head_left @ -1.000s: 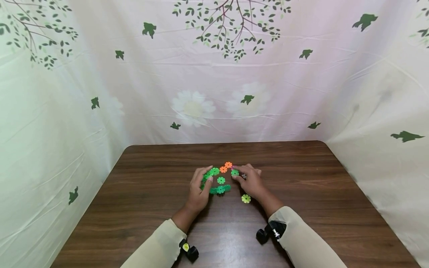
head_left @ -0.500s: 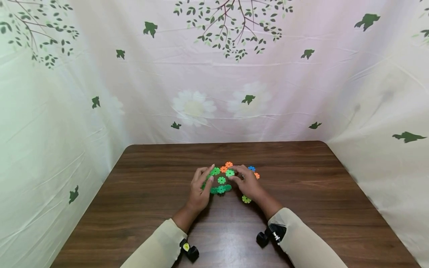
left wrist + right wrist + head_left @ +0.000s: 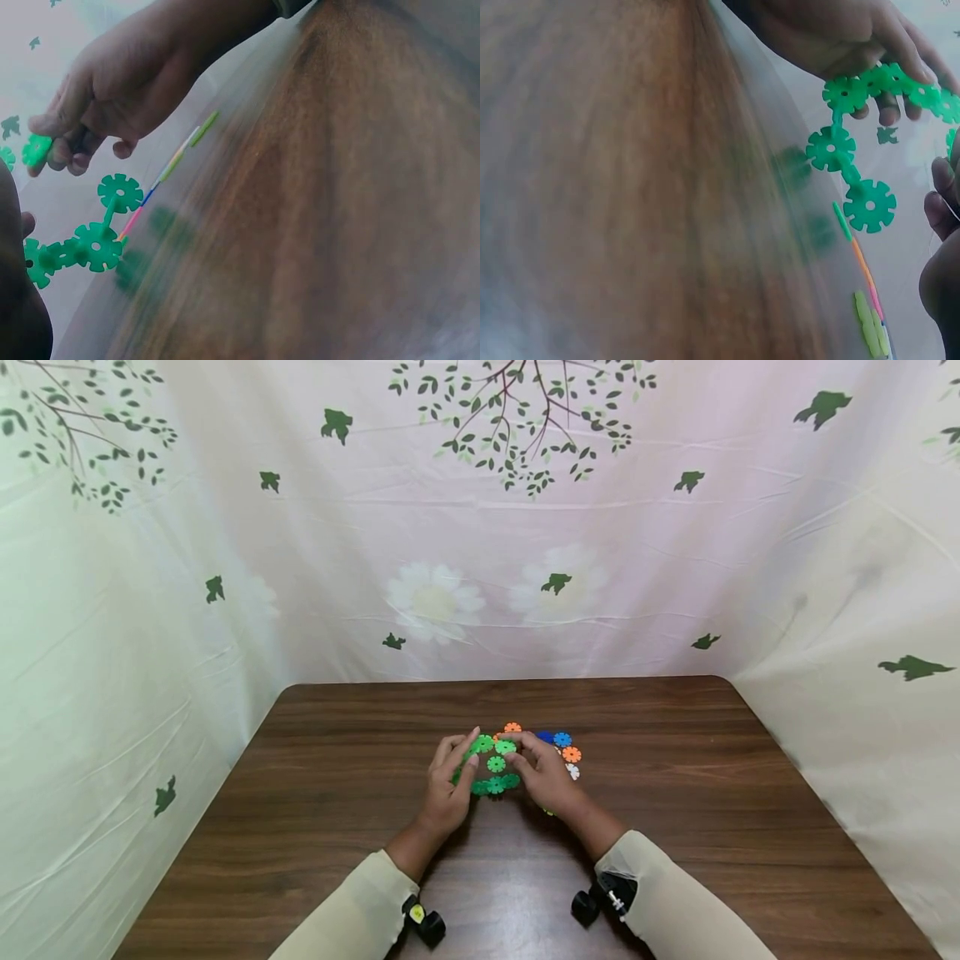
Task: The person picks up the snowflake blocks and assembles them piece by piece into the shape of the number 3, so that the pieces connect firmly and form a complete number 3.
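Observation:
In the head view my left hand [image 3: 447,785] grips a curved chain of green slotted flower discs [image 3: 480,787]. Fingers of that hand curl round the chain [image 3: 922,94] in the right wrist view. Opposite, my right hand [image 3: 551,779] pinches a lighter green flower disc [image 3: 506,747] between thumb and fingertips, close to the chain's far end. The same pinched disc [image 3: 36,150] shows at the left of the left wrist view. Another green disc [image 3: 496,764] appears inside the curve; whether it joins the chain I cannot tell. Fingers hide parts of the chain.
Beyond and beside my right hand lie loose discs: an orange one [image 3: 512,727], a blue one [image 3: 562,739], another orange one [image 3: 572,754] and a white one [image 3: 573,772]. A yellow-green disc [image 3: 549,812] is mostly hidden under the right wrist. The brown table [image 3: 345,760] has cloth around it.
My right hand has moved left with the green disc, bringing it up to the chain's end. Blue, orange and white discs behind it have come into sight. The left hand stays nearly still.

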`<state>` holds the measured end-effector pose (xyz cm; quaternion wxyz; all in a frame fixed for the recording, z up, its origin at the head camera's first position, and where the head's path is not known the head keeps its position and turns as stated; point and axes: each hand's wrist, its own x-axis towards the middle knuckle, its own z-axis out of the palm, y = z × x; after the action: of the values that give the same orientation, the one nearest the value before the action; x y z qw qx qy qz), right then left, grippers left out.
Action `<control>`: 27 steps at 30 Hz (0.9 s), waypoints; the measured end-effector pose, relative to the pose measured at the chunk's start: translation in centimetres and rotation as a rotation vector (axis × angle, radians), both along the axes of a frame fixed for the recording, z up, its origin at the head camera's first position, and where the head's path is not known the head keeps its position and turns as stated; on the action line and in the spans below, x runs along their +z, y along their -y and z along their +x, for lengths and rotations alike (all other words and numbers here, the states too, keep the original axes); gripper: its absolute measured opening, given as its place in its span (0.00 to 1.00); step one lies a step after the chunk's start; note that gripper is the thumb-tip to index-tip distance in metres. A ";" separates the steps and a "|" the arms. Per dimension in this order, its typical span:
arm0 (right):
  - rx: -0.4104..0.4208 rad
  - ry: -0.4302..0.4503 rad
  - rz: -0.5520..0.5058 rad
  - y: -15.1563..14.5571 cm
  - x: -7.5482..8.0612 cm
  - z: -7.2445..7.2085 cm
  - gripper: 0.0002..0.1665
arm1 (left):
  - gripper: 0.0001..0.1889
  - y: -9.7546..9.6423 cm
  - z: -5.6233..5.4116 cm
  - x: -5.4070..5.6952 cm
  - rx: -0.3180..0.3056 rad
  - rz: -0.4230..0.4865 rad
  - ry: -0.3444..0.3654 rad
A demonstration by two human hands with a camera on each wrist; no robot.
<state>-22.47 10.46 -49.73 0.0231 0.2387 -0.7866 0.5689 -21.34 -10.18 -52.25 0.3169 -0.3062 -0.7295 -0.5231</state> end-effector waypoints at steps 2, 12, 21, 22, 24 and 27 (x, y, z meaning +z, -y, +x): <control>0.005 0.009 -0.011 0.2 0.1 0.1 0.23 | 0.26 0.0 0.1 0.1 0.000 -0.005 0.006; 0.033 0.032 -0.067 0.4 0.1 0.2 0.26 | 0.28 0.0 0.1 0.2 -0.027 -0.011 -0.005; -0.033 0.031 -0.066 0.8 0.3 0.5 0.22 | 0.26 0.3 -0.1 -0.2 -0.021 -0.039 -0.001; -0.040 0.039 -0.069 0.9 0.4 0.6 0.21 | 0.25 0.3 -0.1 -0.2 -0.021 -0.041 0.010; -0.052 0.056 -0.075 1.0 0.5 0.7 0.21 | 0.25 0.3 0.0 -0.2 -0.021 -0.043 0.024; -0.056 0.073 -0.091 1.1 0.7 0.8 0.20 | 0.25 0.3 0.1 -0.1 -0.034 -0.038 0.025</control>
<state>-21.71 9.37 -49.03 0.0213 0.1944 -0.7667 0.6116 -21.27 -10.49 -52.31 0.2929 -0.3179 -0.7381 -0.5181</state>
